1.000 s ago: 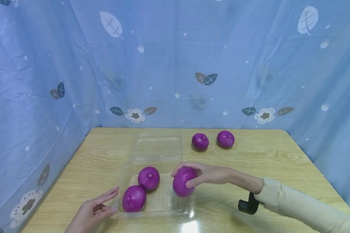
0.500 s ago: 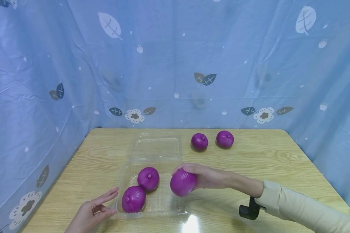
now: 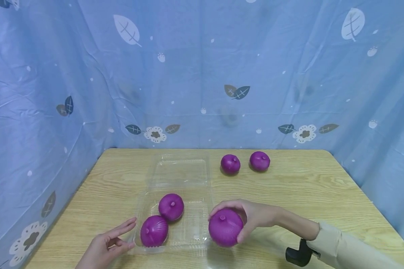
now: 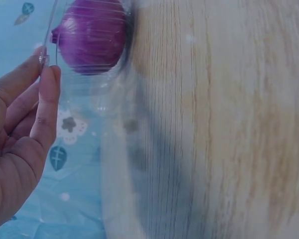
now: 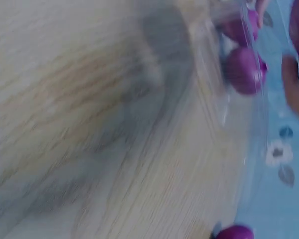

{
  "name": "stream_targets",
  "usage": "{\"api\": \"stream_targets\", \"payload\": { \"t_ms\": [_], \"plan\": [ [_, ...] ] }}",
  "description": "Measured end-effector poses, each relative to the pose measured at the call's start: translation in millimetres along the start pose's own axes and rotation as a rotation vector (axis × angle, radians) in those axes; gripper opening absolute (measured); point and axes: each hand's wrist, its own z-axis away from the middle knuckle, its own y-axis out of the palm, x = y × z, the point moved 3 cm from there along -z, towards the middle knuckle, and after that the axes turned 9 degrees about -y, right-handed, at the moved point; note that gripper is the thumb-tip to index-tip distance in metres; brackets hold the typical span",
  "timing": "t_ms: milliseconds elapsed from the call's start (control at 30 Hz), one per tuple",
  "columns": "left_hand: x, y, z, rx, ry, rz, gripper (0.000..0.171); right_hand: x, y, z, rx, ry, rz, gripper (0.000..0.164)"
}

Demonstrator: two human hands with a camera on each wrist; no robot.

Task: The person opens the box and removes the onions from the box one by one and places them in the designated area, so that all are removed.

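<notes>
My right hand [image 3: 257, 216] grips a round purple onion [image 3: 225, 229] from above, thumb on the near side and fingers over the far side. The onion's stub points up, and it hangs beside the right wall of a clear plastic clamshell container [image 3: 194, 224]. Inside that container, on the left, sit two more onions: one farther back [image 3: 171, 207] and one nearer [image 3: 154, 231]. My left hand [image 3: 104, 244] is at the container's left front corner; the left wrist view shows its thumb and fingertips pinching the thin rim [image 4: 44, 59].
The clamshell's lid [image 3: 183, 172] lies folded open behind the base. Two onions rest at the back of the wooden table [image 3: 299, 186], one left [image 3: 230, 164] and one right [image 3: 260, 161]. A blue patterned curtain [image 3: 202, 74] surrounds the table's back and sides.
My right hand has carried its onion from over the container's right part to the right and nearer me, turning it so the stub faces up. The left hand has stayed in place.
</notes>
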Motion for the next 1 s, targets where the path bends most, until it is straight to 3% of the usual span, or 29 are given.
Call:
{"api": "stream_targets", "payload": {
  "t_ms": [133, 300, 533, 700, 1000],
  "plan": [
    [-0.4, 0.1, 0.5, 0.003, 0.013, 0.008, 0.045, 4, -5, 17, 0.081, -0.113, 0.033, 0.074],
    [-0.6, -0.2, 0.3, -0.002, -0.01, 0.005, 0.046, 6, -15, 41, 0.078, -0.138, 0.0, 0.072],
    [-1.3, -1.0, -1.0, -0.007, -0.023, -0.018, 0.046, 5, -43, 86, -0.016, -0.084, 0.103, 0.07],
    [-0.8, -1.1, -0.4, -0.014, -0.013, -0.021, 0.047, 3, -59, 109, -0.101, -0.103, 0.041, 0.073],
    [0.6, -0.2, -1.0, -0.01, -0.064, -0.023, 0.047, -3, -79, 140, -0.188, -0.122, 0.006, 0.077]
  ]
}}
